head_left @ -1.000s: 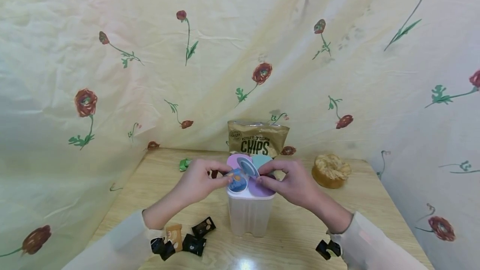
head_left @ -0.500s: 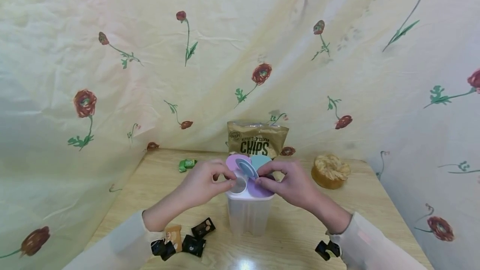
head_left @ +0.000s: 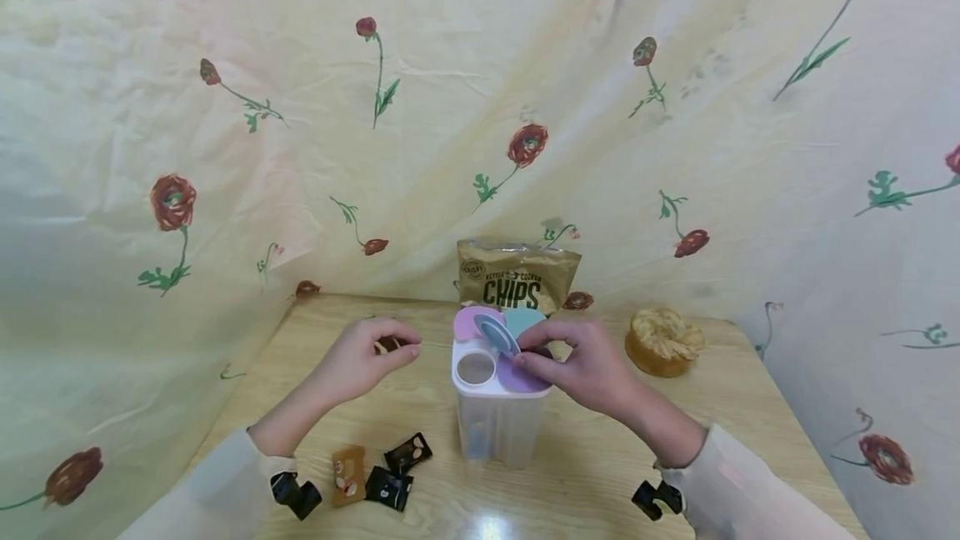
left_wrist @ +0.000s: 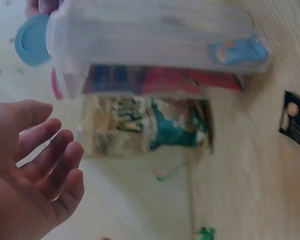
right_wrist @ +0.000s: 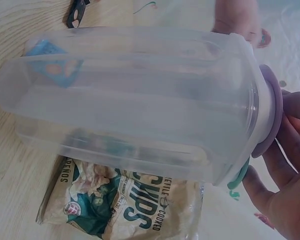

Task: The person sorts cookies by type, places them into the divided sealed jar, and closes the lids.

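In the head view a clear container (head_left: 517, 427) with a white top stands upright on the table. My right hand (head_left: 581, 361) pinches its raised blue round lid (head_left: 497, 333), and the front left hole below is uncovered. The pink lid (head_left: 467, 323), teal lid (head_left: 522, 321) and purple lid (head_left: 523, 375) lie flat on the top. A blue snack packet (left_wrist: 240, 51) rests at the container's bottom, also visible in the right wrist view. My left hand (head_left: 360, 359) hovers left of the container with loosely bent fingers and holds nothing.
Behind the container stands a gold chips bag (head_left: 517, 277). A braided bread-like loaf (head_left: 663, 342) sits at the right. At the front left lie an orange packet (head_left: 348, 475) and two black packets (head_left: 388, 487). A green packet (left_wrist: 206, 233) shows in the left wrist view.
My left hand has let go of the blue packet, which has dropped through the hole to the bottom. That hand has then moved left. The right hand still holds the blue lid raised.
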`<act>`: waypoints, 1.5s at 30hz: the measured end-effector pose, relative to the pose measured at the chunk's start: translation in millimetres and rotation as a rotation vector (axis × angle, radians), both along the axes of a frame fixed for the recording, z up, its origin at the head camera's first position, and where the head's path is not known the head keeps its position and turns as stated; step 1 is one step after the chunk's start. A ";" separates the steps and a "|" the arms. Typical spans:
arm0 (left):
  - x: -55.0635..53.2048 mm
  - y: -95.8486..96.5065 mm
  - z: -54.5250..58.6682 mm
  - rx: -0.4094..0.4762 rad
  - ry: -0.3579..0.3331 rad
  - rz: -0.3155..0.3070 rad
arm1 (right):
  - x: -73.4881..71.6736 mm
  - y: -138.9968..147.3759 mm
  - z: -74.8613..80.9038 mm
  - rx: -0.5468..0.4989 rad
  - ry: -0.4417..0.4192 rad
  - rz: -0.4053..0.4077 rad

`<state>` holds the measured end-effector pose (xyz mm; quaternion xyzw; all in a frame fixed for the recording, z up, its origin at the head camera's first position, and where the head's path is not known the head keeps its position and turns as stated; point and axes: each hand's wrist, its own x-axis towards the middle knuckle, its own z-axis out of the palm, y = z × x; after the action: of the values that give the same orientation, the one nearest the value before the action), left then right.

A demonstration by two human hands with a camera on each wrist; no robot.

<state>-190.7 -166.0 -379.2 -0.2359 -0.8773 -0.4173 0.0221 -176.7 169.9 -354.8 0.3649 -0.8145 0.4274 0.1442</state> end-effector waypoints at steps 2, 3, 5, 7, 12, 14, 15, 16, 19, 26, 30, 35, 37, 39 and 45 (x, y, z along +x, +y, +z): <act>-5.2 -9.6 -10.0 -0.021 -0.068 -0.012 | 0.5 0.7 0.3 -0.001 -0.008 -0.002; -7.6 -13.6 -15.8 -0.036 -0.104 -0.024 | 0.7 1.1 0.5 0.000 -0.008 -0.005; -12.3 -19.7 -30.2 -0.065 -0.173 -0.059 | 1.1 1.8 0.8 0.000 -0.011 -0.007; -15.2 -23.2 -45.7 -0.088 -0.232 -0.101 | 1.1 2.2 1.0 0.002 -0.014 -0.008; -13.4 -23.2 -80.4 -0.132 -0.289 -0.170 | 0.8 0.9 0.5 0.000 -0.010 -0.011; -10.2 -21.8 -91.0 -0.140 -0.308 -0.189 | 1.1 -0.2 0.2 -0.003 -0.007 -0.010; -8.2 -20.9 -95.7 -0.143 -0.319 -0.196 | 1.4 -0.7 0.1 -0.004 -0.007 -0.009; -6.5 -19.8 -99.7 -0.139 -0.340 -0.200 | 1.5 -1.0 0.0 -0.005 -0.009 -0.008; -2.6 -16.3 -109.8 -0.113 -0.387 -0.206 | 1.9 -1.0 -0.1 -0.008 -0.017 -0.010; -0.5 -8.6 -121.2 -0.146 -0.402 -0.178 | 0.7 0.1 -0.6 -0.010 -0.002 -0.010; -0.2 -6.3 -123.5 -0.185 -0.403 -0.180 | 0.6 -0.7 -0.6 -0.006 -0.005 -0.011; 1.5 -3.4 -125.2 -0.206 -0.385 -0.180 | 2.5 -0.9 0.3 -0.003 -0.026 -0.016; 1.8 -2.4 -126.6 -0.209 -0.387 -0.173 | 3.1 -0.9 0.7 -0.002 -0.034 -0.017; 1.7 -1.5 -128.4 -0.221 -0.392 -0.164 | 3.7 -0.8 1.1 -0.001 -0.038 -0.018; 0.5 -0.4 -132.8 -0.271 -0.404 -0.124 | 4.7 -0.8 1.5 0.002 -0.040 -0.022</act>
<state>-190.2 -166.5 -512.0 -0.2019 -0.8957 -0.3352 -0.2112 -172.0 169.2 -353.3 0.3473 -0.8217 0.4321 0.1320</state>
